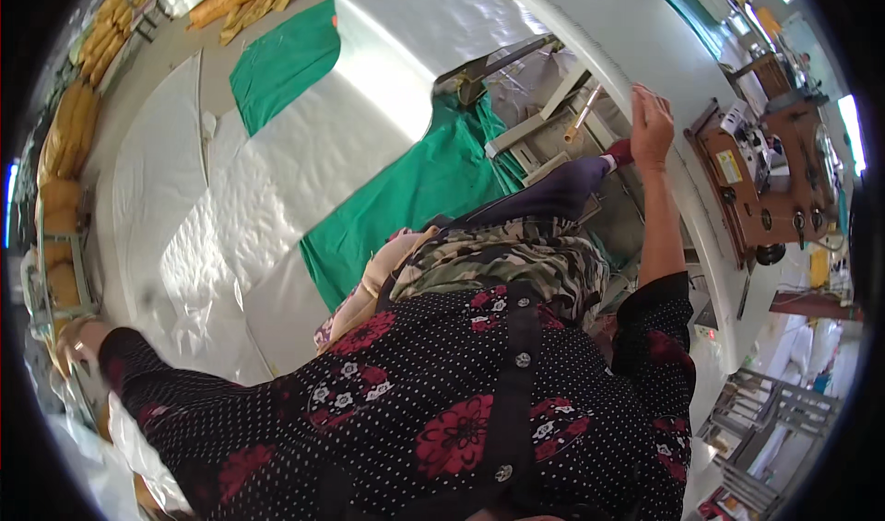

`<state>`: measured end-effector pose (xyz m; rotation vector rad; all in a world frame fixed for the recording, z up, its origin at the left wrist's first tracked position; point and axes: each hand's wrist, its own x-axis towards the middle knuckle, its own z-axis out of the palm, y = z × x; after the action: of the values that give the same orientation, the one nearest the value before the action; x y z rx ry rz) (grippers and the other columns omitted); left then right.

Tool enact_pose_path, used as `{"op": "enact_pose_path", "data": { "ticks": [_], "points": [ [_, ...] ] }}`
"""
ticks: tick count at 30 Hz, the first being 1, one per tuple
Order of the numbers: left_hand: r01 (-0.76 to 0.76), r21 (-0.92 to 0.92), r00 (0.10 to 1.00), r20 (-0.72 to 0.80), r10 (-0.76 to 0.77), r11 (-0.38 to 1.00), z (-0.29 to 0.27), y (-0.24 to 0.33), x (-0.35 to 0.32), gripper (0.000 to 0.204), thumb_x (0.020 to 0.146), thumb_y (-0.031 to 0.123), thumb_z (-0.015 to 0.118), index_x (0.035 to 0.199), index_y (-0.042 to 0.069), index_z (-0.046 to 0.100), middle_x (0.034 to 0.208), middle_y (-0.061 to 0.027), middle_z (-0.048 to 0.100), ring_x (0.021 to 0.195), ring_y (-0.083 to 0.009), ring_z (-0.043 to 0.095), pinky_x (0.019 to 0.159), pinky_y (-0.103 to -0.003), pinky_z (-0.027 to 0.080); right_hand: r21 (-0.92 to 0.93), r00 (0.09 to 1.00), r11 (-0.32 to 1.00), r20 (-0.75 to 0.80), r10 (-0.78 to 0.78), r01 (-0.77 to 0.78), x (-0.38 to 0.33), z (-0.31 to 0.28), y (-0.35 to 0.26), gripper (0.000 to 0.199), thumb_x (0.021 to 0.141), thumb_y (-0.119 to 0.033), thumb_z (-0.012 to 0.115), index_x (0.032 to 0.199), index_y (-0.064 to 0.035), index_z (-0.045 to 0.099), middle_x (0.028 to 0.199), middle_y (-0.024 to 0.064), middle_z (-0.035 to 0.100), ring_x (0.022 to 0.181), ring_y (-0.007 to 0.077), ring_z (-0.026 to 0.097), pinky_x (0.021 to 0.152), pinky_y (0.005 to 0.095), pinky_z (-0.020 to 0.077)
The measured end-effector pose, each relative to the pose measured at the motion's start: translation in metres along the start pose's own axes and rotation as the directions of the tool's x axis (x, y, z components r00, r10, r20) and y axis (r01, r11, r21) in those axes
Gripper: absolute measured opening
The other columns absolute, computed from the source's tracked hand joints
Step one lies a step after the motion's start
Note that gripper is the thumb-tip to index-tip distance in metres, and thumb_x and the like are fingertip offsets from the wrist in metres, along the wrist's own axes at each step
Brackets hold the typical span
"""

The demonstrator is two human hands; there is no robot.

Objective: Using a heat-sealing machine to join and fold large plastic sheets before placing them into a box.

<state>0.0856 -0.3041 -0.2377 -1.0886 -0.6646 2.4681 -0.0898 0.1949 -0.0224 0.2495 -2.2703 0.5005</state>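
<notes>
My right hand [651, 129] rests at the curved edge of the pale work table [696, 180], fingers laid together over the edge; nothing shows in it. Far out to the left, my left hand [76, 341] is small and smeared, so its fingers and anything in them cannot be made out. Between my arms, a shiny white sheet [277, 157] spreads over the floor and reaches up to the table. Part of a green sheet [406, 198] lies next to it, close to my legs, and another green piece [281, 65] shows farther off.
A sewing machine on a brown wooden base [774, 189] stands on the right of the table. Beneath the table are metal frame bars [539, 129] and my foot [619, 152]. Yellow-brown rolled bundles [69, 134] line the left side. Grey chairs [784, 420] stand at lower right.
</notes>
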Motion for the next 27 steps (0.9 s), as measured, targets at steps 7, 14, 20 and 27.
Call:
{"op": "enact_pose_path", "data": {
  "ticks": [7,14,20,27],
  "points": [
    [-0.605,0.789,0.422,0.431,0.798,-0.106,0.182,0.169,-0.079,0.021,0.086,0.025,0.062,0.098,0.008,0.065,0.077,-0.0034,0.064,0.063,-0.0173,0.06,0.052,-0.029,0.045,-0.193,0.988,0.979,0.153,-0.032,0.062,-0.01,-0.007,0.013,0.022,0.093,-0.021,0.055,0.105,-0.0068,0.065,0.114,0.0063,0.065,0.107,0.0279,0.058,0.093,0.0401,0.0432],
    [0.127,0.064,0.649,0.749,0.132,-0.99,0.225,0.107,0.195,0.036,0.071,0.035,0.07,0.078,0.001,0.067,0.078,-0.0202,0.066,0.072,-0.0385,0.061,0.065,-0.043,0.047,-0.198,0.966,0.967,0.233,-0.113,0.161,-0.02,-0.03,0.029,0.019,0.091,-0.016,0.057,0.105,-0.0042,0.065,0.114,0.0068,0.065,0.106,0.0277,0.058,0.091,0.0401,0.0456],
    [-0.127,-0.71,0.734,0.403,-0.547,-0.693,0.269,0.076,0.347,0.029,0.082,0.031,0.067,0.077,0.002,0.062,0.081,-0.017,0.062,0.078,-0.0347,0.058,0.072,-0.044,0.048,-0.295,0.977,0.946,0.199,-0.08,0.137,-0.071,-0.065,0.059,0.018,0.089,-0.016,0.062,0.102,-0.005,0.066,0.109,0.0066,0.068,0.098,0.0268,0.062,0.086,0.0379,0.0494],
    [0.075,-0.565,0.807,0.519,-0.283,-0.822,0.323,0.084,0.386,0.062,0.083,0.047,0.066,0.12,-0.002,0.061,0.123,-0.0202,0.061,0.116,-0.0336,0.056,0.102,-0.039,0.041,-0.461,0.959,0.886,0.268,0.09,0.045,-0.092,-0.111,0.066,0.022,0.092,-0.017,0.057,0.096,0.0033,0.064,0.103,0.0171,0.067,0.095,0.0328,0.061,0.085,0.0411,0.0486]
  ]
}}
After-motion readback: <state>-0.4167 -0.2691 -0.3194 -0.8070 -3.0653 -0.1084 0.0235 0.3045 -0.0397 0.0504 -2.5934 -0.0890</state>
